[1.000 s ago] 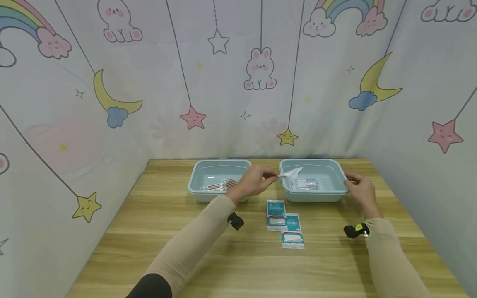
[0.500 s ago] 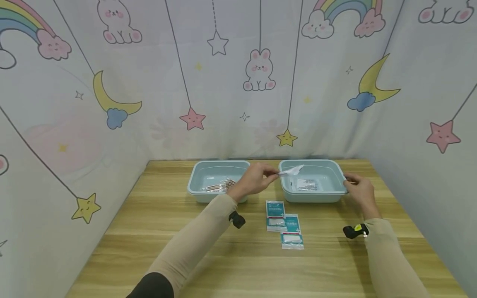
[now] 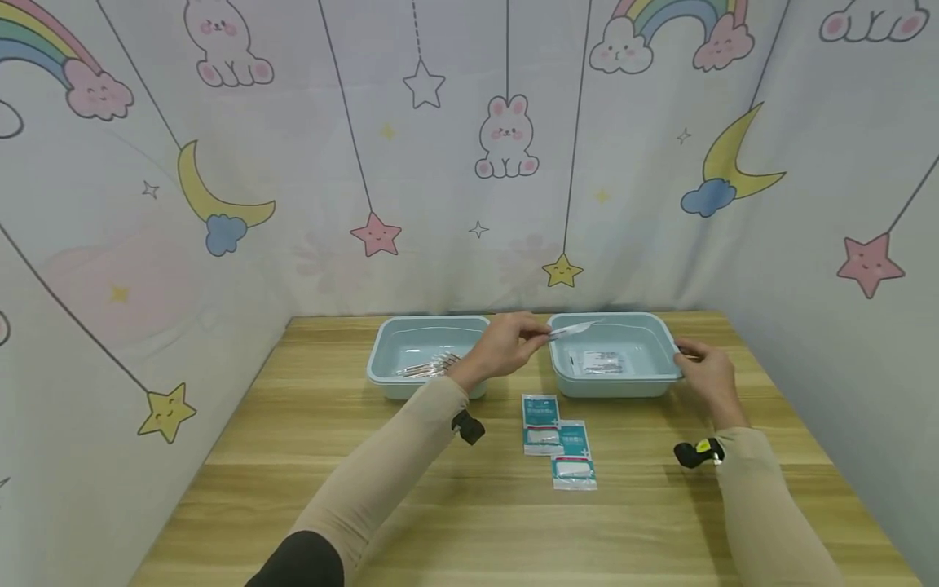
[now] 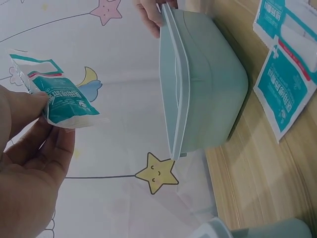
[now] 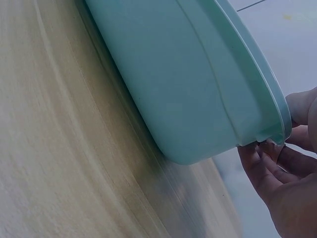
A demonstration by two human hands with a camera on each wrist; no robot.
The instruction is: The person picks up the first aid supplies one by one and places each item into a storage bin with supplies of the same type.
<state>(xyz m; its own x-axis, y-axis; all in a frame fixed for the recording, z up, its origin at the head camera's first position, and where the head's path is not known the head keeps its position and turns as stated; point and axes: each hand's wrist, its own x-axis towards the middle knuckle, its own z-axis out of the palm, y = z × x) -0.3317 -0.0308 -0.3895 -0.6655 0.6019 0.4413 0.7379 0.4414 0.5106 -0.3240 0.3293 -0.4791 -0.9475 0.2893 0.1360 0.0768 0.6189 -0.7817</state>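
Note:
My left hand (image 3: 506,346) pinches a small teal-and-white plastic packet (image 4: 72,104) between thumb and fingers. In the head view the packet is seen nearly edge-on, above the left side of the right blue-green basin (image 3: 616,389). My right hand (image 3: 710,379) grips that basin's right rim, thumb on top and fingers curled underneath, as the right wrist view shows. Inside the right basin lie clear, whitish packets (image 3: 601,364). Two more teal-and-white packets, one farther back (image 3: 540,414) and one nearer (image 3: 575,466), lie overlapping on the table before the basin.
A second blue-green basin (image 3: 396,389) stands to the left, holding bundled cotton swabs (image 3: 429,367) in clear wrap. My left forearm (image 3: 389,461) passes in front of it. Behind the wooden table (image 3: 455,530) hangs a printed curtain (image 3: 440,179).
The packet in my left hand has risen slightly and turned from showing a broad white face to nearly edge-on. My right hand keeps its grip on the basin rim.

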